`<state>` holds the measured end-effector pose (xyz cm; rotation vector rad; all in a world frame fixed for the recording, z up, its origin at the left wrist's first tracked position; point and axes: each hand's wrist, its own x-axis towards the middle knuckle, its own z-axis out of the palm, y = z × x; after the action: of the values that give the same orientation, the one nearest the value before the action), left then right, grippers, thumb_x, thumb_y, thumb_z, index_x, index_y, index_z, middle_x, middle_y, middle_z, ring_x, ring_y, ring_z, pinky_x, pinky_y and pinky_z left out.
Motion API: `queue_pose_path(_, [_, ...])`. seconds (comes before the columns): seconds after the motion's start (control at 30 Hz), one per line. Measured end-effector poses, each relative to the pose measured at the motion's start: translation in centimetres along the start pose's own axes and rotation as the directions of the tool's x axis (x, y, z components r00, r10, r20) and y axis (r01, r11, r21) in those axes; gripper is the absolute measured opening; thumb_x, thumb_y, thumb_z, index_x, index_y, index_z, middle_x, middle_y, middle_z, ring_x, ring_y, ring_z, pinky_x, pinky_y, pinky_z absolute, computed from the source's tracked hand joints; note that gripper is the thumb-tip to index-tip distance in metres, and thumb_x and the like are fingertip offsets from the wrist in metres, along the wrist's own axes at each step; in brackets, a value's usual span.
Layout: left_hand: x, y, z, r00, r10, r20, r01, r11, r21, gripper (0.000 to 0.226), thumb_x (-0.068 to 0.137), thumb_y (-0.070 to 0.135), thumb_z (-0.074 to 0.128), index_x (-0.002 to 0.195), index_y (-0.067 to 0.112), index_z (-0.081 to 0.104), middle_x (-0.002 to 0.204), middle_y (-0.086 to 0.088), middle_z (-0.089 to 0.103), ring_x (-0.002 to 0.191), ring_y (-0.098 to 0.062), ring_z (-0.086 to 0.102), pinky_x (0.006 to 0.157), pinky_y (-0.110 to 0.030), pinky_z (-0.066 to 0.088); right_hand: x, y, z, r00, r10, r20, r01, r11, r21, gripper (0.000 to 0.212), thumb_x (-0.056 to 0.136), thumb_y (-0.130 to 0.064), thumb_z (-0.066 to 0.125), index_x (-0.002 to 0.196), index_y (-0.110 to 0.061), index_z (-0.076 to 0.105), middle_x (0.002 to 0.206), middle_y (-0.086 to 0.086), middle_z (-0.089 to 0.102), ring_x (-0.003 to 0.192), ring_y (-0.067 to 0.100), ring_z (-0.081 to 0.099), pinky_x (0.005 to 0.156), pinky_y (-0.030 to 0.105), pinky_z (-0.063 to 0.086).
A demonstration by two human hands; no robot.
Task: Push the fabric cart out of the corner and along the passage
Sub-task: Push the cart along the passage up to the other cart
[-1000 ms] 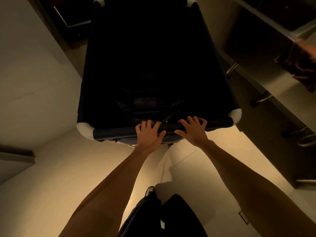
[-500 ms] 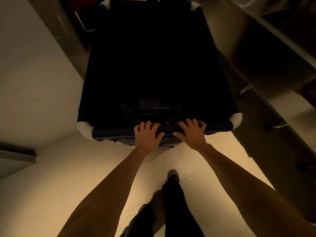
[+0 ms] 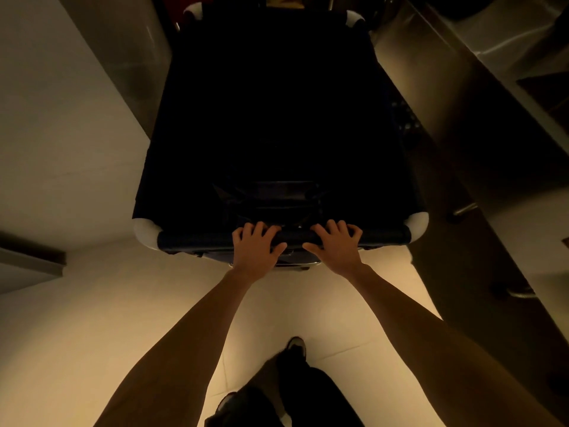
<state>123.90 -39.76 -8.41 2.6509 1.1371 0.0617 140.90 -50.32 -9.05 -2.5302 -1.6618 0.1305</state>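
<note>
With both hands clamped on its near rail, left hand [image 3: 257,249] beside right hand [image 3: 334,246], the fabric cart [image 3: 277,134] fills the upper centre; pushing is underway, and steering straight past the right-side bench [image 3: 508,97] likely comes next.

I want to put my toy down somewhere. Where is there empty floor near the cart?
The pale floor is bare between the cart's near rail and the left wall. It is crowded at the rail, where the left hand and right hand grip, and on the right, beside the steel counter.
</note>
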Motion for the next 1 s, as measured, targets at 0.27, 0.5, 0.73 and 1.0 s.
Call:
queue_pose_path(0.27, [4.2,0.2,0.4,0.996,-0.042,-0.081,0.041,0.999,-0.013,0.049,0.083,0.053,0.039,0.114,0.021,0.059,0.105,-0.008,0.062,0.1,-0.033,0.052,0.091,-0.047,0.035,5.1,2.1,-0.3,0.998,-0.062,0.033,0.062,0.998,-0.002,0.065,0.079,-0.064,0.023,0.11,-0.02,0.06,0.104,0.015,0.06,0.102,0.036,0.051,0.09,0.053,0.03])
queue_pose_path(0.5, [8.0,0.3,0.1,0.99,-0.08,-0.116,0.083,0.996,0.016,0.05,0.08,0.055,0.034,0.105,0.022,0.063,0.093,-0.006,0.065,0.088,-0.031,0.057,0.082,-0.046,0.043,9.7,3.2,-0.5,0.994,-0.104,0.021,0.104,0.995,0.005,0.062,0.08,-0.063,0.027,0.108,-0.019,0.061,0.1,0.016,0.061,0.098,0.036,0.053,0.088,0.053,0.032])
queue_pose_path(0.73, [13.1,-0.1,-0.7,0.986,-0.13,-0.103,0.13,0.992,-0.008,0.043,0.084,0.049,0.047,0.113,0.02,0.061,0.104,-0.009,0.063,0.098,-0.033,0.052,0.089,-0.046,0.035,15.1,4.4,-1.2,0.991,-0.132,0.03,0.131,0.991,0.009,0.063,0.079,-0.064,0.028,0.108,-0.019,0.061,0.099,0.015,0.062,0.098,0.035,0.054,0.089,0.052,0.033])
queue_pose_path(1.0, [17.8,-0.3,-1.3,0.986,-0.164,-0.017,0.164,0.986,-0.011,0.046,0.092,0.049,0.042,0.13,0.023,0.047,0.123,-0.008,0.053,0.113,-0.03,0.041,0.097,-0.043,0.025,20.7,5.5,-2.0,0.98,-0.151,0.131,0.156,0.987,-0.03,0.067,0.079,-0.068,0.025,0.118,-0.022,0.055,0.114,0.011,0.056,0.111,0.031,0.045,0.095,0.049,0.023])
